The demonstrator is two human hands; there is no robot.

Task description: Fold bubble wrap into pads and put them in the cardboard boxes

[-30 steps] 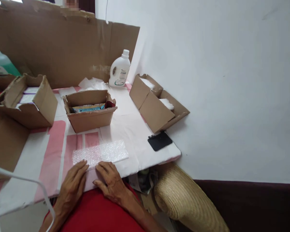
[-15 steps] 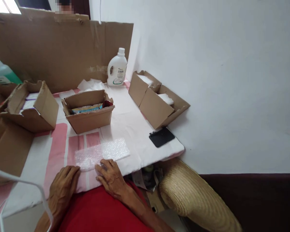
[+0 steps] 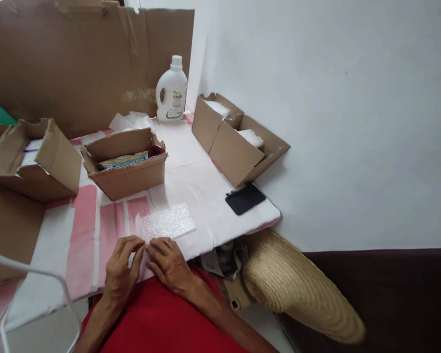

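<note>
On the table's near edge lies a piece of clear bubble wrap (image 3: 171, 221), with its left end raised and folded over. At its near left corner my left hand (image 3: 122, 269) is closed, thumb and fingertips pinching the edge. Right beside it, my right hand (image 3: 172, 267) has its fingers curled over the near edge of the wrap. The fingertips of both hands almost touch, and the wrap beneath them is partly hidden.
An open cardboard box (image 3: 130, 181) with packets stands beyond the wrap. More boxes (image 3: 61, 166) are at left; two boxes (image 3: 235, 159) holding white material lean by the wall. A white jug (image 3: 172, 95), a black phone-like slab (image 3: 245, 198), a straw hat (image 3: 297, 289) and a white cable (image 3: 25, 269) are around.
My left hand has moved right, toward my right hand, bringing the left end of the bubble wrap over. The wrap now looks shorter. The camera view has tipped slightly downward.
</note>
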